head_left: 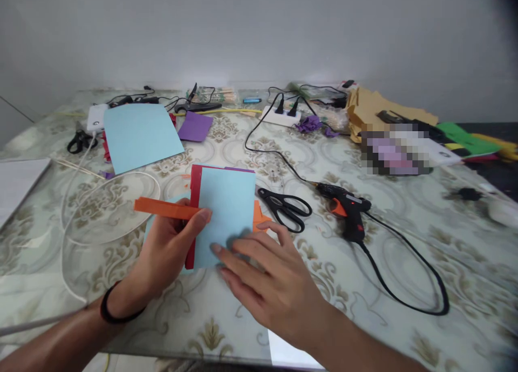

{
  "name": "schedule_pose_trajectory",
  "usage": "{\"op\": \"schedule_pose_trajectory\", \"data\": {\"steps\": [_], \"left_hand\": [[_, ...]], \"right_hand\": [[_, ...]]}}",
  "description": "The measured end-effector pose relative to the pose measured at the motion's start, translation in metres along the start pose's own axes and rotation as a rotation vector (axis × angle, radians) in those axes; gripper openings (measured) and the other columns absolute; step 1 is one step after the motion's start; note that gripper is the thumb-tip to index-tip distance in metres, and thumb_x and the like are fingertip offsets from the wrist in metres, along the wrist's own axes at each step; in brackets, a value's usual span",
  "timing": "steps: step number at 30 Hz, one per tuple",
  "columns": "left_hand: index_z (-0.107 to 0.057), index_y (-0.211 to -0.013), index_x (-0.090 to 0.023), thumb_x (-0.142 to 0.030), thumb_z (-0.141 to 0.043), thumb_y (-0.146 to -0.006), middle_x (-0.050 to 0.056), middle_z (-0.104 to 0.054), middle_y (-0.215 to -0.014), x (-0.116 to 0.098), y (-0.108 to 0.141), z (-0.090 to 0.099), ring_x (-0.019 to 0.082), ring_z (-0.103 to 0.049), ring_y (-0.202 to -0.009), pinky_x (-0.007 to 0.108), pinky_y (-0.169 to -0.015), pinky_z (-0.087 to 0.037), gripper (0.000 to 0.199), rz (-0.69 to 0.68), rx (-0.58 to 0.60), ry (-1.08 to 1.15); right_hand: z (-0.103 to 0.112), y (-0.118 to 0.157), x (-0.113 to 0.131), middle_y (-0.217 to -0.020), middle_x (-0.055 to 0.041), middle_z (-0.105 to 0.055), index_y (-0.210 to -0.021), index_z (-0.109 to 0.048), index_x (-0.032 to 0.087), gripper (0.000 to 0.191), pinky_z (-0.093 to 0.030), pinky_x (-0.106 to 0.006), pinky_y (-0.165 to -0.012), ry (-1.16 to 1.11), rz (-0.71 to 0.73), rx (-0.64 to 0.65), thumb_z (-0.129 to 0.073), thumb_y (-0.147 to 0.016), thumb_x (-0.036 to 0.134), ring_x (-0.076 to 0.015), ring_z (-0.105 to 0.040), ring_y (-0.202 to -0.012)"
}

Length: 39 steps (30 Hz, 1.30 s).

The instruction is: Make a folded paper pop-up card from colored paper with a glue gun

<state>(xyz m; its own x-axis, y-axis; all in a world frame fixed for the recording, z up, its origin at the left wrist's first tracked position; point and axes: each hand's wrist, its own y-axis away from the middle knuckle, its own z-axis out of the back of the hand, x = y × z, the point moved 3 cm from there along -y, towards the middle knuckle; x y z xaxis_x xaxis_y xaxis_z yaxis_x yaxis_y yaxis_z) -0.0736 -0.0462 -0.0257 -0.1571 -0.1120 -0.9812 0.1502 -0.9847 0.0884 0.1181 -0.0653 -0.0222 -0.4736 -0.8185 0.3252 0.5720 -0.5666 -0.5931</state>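
Observation:
My left hand [170,248] is closed on a folded orange paper strip [162,208], its thumb pressing the strip near the left edge of a light blue sheet [229,210]. A red paper [196,186] shows along that sheet's left side, and a purple edge shows at its top. My right hand [267,269] has its fingers spread, the fingertips resting on or just over the lower part of the blue sheet. Orange paper pieces [261,215] stick out from the sheet's right side. Black-handled scissors [287,207] lie just to the right.
A black glue gun [348,207] lies at the right with its looping cable. Behind are a power strip [281,116], a large blue sheet [141,134], purple paper [195,127] and brown paper [388,110]. A white cable [65,253] curls at the left.

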Motion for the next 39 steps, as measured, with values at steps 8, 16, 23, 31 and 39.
{"op": "schedule_pose_trajectory", "data": {"steps": [8,16,23,31,39], "left_hand": [[-0.069,-0.080,-0.019,-0.053,-0.075,-0.091,-0.001,-0.062,-0.069,0.005,0.009,-0.003,0.012,-0.054,-0.060,0.020,-0.051,-0.046,0.036,0.034,0.054,-0.018],[-0.067,-0.073,-0.018,-0.054,-0.073,-0.090,-0.001,-0.060,-0.067,0.009,0.009,-0.007,0.012,-0.050,-0.060,0.021,-0.052,-0.044,0.040,0.072,0.078,-0.070],[-0.068,-0.074,-0.018,-0.052,-0.075,-0.088,0.000,-0.063,-0.070,0.014,0.006,-0.011,0.014,-0.054,-0.064,0.023,-0.057,-0.048,0.037,0.085,0.086,-0.068],[-0.067,-0.070,-0.018,-0.056,-0.079,-0.083,-0.001,-0.061,-0.066,0.006,0.003,-0.010,0.012,-0.050,-0.057,0.022,-0.050,-0.045,0.041,0.091,0.073,-0.041],[-0.065,-0.070,-0.019,-0.054,-0.077,-0.085,-0.001,-0.059,-0.065,0.004,0.009,-0.011,0.012,-0.048,-0.057,0.021,-0.048,-0.042,0.040,0.094,0.068,-0.078]], "right_hand": [[-0.001,-0.002,-0.003,-0.093,-0.0063,-0.068,-0.146,-0.062,0.006,0.042,-0.037,-0.046,-0.089,0.179,-0.024,0.064,-0.048,-0.112,0.027,-0.0244,-0.060,-0.085],[0.003,-0.002,-0.003,-0.089,-0.0030,-0.070,-0.138,-0.068,0.009,0.036,-0.035,-0.047,-0.097,0.163,0.010,0.072,-0.049,-0.112,0.026,-0.0218,-0.061,-0.083],[0.004,0.000,-0.009,-0.092,-0.0030,-0.074,-0.131,-0.072,0.013,0.031,-0.034,-0.050,-0.107,0.086,-0.008,0.095,-0.055,-0.109,0.027,-0.0207,-0.065,-0.086],[0.004,0.002,-0.011,-0.095,-0.0046,-0.071,-0.136,-0.070,0.014,0.035,-0.037,-0.051,-0.106,0.007,-0.035,0.053,-0.055,-0.105,0.022,-0.0222,-0.064,-0.088],[0.001,0.001,-0.007,-0.094,-0.0060,-0.073,-0.141,-0.063,0.006,0.040,-0.039,-0.051,-0.100,0.084,0.007,0.113,-0.051,-0.109,0.027,-0.0244,-0.062,-0.089]]}}
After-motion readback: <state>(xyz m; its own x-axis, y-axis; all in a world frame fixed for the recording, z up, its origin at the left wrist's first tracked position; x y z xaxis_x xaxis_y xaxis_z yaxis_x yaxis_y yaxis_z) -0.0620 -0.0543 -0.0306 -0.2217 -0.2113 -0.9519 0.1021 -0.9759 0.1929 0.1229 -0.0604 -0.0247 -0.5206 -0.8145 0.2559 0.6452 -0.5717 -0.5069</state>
